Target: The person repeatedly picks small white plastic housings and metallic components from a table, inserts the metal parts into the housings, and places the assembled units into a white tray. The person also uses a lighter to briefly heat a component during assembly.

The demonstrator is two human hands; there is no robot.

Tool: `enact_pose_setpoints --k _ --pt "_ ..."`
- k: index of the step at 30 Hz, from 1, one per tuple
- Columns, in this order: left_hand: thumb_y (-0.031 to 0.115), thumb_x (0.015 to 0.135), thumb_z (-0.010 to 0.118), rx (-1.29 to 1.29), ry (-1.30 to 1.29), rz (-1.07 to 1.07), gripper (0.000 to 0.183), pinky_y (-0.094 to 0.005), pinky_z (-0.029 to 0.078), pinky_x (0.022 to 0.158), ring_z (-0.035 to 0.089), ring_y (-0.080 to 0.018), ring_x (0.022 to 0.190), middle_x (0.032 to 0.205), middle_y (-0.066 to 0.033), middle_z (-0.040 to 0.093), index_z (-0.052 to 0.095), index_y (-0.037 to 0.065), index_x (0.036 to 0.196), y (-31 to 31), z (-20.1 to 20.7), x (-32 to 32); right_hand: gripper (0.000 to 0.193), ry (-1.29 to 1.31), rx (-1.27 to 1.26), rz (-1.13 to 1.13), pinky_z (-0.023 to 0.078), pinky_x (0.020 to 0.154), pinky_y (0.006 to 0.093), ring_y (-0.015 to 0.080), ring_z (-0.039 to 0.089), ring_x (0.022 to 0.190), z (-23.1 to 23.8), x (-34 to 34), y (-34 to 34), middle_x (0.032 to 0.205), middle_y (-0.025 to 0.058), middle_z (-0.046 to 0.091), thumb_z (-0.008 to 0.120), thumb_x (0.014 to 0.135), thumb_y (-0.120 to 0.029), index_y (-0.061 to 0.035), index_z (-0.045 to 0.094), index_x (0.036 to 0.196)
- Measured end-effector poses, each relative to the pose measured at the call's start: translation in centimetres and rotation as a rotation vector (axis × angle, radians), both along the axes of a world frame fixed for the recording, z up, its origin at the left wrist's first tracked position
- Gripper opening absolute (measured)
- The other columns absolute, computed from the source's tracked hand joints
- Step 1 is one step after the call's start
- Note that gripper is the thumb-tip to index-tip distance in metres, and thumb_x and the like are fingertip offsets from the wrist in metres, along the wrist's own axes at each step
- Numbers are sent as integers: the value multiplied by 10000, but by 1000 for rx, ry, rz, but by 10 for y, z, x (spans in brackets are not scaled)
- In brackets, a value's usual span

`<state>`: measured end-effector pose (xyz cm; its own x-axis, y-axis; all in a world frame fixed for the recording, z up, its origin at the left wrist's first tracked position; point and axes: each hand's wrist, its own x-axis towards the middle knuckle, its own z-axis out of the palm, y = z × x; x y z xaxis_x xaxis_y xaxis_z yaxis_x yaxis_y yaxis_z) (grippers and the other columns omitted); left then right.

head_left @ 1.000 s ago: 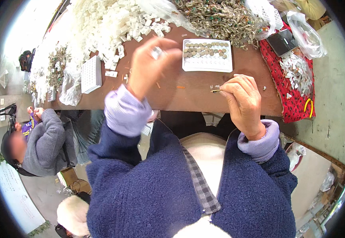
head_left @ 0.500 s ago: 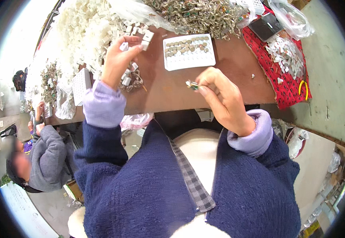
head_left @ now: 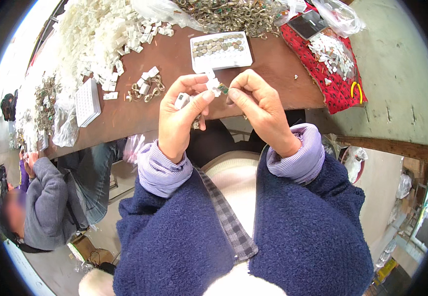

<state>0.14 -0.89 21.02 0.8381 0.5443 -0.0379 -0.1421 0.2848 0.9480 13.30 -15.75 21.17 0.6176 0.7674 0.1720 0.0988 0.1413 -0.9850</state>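
Observation:
Both hands meet over the table's near edge. My left hand [head_left: 180,116] pinches an open white plastic casing [head_left: 213,84] between thumb and forefinger. A second white casing [head_left: 181,100] rests against its curled fingers, with some metal pieces below. My right hand [head_left: 263,111] is closed on a small green circuit board [head_left: 222,89], whose end is at the casing; how far it sits inside I cannot make out. Just beyond stands a white tray [head_left: 223,63] with rows of round, coin-like discs. A few white casings with metal clips [head_left: 146,87] lie to the left.
A heap of white casings [head_left: 90,39] covers the far left, beside stacked white trays [head_left: 87,102]. Metal parts [head_left: 233,17] are piled at the back. On a red patterned cloth [head_left: 339,98] lie white bits, a dark phone-like slab and yellow-handled tool [head_left: 356,92]. Another person [head_left: 53,202] sits left.
My left hand has come from the casing heap toward the middle, bringing white casings. My right hand has shifted slightly left with the circuit board, and the two parts now meet.

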Motion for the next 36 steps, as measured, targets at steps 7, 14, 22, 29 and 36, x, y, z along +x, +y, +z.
enact_pose_setpoints --k 7,14,22,29,36 --pt "84 972 843 320 115 46 239 -173 487 538 630 -14 752 987 13 717 721 69 1178 1 1 -5 56 -78 -134 54 496 703 219 48 594 791 5 0 -7 908 -7 635 603 1106 -12 -23 601 1051" --pt "89 965 855 322 104 -13 208 -174 485 556 632 -6 740 928 33 716 726 73 1127 -1 0 1 60 -160 -99 118 483 642 228 41 596 740 6 6 -13 844 -16 615 609 1085 10 -19 598 1034" --pt "106 963 859 897 74 -120 224 -263 524 589 666 -48 771 975 -18 762 728 28 1127 -6 3 17 108 -563 -185 205 539 800 366 242 668 812 9 30 -38 858 89 671 671 954 52 -26 639 1023" --pt "112 1003 800 65 204 -74 184 -200 510 542 647 -33 740 994 -32 789 737 47 1163 -28 10 18 131 -771 -66 -111 517 933 434 345 673 929 -6 33 -43 900 111 693 765 888 20 -31 674 967" --pt "155 1036 782 -182 211 -35 154 -191 510 518 646 -31 744 986 -24 782 732 55 1142 -16 -9 18 138 -753 12 -206 504 1034 489 324 701 925 -22 23 -26 931 83 708 789 893 -23 -60 682 971"
